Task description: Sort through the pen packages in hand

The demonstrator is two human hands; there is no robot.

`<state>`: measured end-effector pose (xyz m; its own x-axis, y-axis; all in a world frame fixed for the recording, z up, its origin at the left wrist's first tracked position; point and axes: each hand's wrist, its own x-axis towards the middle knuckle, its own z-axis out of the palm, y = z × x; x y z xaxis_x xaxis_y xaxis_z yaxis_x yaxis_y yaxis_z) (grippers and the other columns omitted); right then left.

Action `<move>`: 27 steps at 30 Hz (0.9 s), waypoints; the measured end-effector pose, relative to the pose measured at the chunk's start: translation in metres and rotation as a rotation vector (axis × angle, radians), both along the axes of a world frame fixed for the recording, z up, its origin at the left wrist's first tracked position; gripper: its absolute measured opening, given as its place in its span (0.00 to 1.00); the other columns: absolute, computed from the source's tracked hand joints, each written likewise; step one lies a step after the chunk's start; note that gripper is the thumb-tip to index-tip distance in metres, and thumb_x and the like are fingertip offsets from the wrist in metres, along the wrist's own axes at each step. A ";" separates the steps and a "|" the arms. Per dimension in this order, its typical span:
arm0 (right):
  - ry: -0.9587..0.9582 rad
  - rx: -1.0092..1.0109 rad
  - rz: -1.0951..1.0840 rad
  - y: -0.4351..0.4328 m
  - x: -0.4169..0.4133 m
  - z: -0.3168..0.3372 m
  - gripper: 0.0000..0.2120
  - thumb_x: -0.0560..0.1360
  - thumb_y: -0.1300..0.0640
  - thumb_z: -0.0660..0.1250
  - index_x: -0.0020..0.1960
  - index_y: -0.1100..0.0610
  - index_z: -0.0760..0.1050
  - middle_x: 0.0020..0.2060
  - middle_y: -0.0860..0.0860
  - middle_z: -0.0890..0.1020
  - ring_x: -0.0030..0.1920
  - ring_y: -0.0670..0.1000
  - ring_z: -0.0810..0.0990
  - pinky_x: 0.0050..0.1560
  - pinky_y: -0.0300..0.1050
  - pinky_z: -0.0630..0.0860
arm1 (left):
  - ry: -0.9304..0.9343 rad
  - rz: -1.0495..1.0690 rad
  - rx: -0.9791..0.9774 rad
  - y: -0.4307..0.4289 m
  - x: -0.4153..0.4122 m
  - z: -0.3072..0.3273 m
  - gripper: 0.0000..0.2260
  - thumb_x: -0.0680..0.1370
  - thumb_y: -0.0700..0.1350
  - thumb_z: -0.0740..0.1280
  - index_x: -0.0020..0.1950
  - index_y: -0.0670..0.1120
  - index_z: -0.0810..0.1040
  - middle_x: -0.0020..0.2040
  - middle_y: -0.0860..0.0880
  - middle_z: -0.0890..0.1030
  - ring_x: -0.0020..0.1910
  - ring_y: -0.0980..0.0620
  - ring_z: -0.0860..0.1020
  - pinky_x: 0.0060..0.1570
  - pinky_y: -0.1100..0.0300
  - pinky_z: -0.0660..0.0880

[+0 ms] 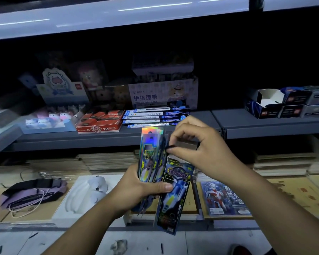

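Our left hand (136, 188) grips a fanned stack of glossy holographic blue toy packets (150, 162) upright before the grey shelf (265, 124), while our right hand's (201, 144) fingers pinch the front dark packet (175, 192) by its top; we judge that the loose fan could slide apart. We read "2B" on the red carton (99, 124) and "FINGER BANDAGE" on the pale display box (162, 94)

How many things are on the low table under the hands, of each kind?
Purple bag: 1
White tray with a white toy: 1
Hero book: 1
Total: 3
The left hand holds shiny packs; the right hand pinches the front pack.
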<state>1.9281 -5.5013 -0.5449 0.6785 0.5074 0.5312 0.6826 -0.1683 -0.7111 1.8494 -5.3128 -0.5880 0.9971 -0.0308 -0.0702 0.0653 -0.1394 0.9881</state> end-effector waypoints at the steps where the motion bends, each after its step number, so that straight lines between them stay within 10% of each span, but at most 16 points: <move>1: 0.017 0.015 0.019 0.001 0.001 -0.001 0.06 0.72 0.62 0.78 0.43 0.57 0.81 0.46 0.50 0.77 0.48 0.48 0.79 0.52 0.33 0.72 | -0.001 0.003 -0.005 0.001 0.000 -0.001 0.15 0.70 0.33 0.77 0.55 0.43 0.82 0.48 0.46 0.88 0.47 0.50 0.87 0.44 0.64 0.80; 18: 0.204 0.265 0.026 0.002 0.007 0.003 0.12 0.73 0.60 0.77 0.52 0.56 0.77 0.47 0.58 0.83 0.50 0.59 0.82 0.54 0.63 0.79 | -0.018 -0.037 0.023 0.011 0.007 -0.006 0.16 0.71 0.34 0.77 0.57 0.41 0.82 0.53 0.44 0.87 0.53 0.44 0.86 0.53 0.55 0.81; 27: 0.184 0.401 -0.068 -0.001 0.011 0.006 0.11 0.74 0.68 0.74 0.43 0.55 0.76 0.41 0.52 0.85 0.44 0.47 0.85 0.46 0.40 0.80 | -0.010 0.077 0.128 0.020 0.011 -0.012 0.14 0.69 0.37 0.80 0.53 0.44 0.84 0.48 0.48 0.88 0.48 0.50 0.87 0.46 0.61 0.80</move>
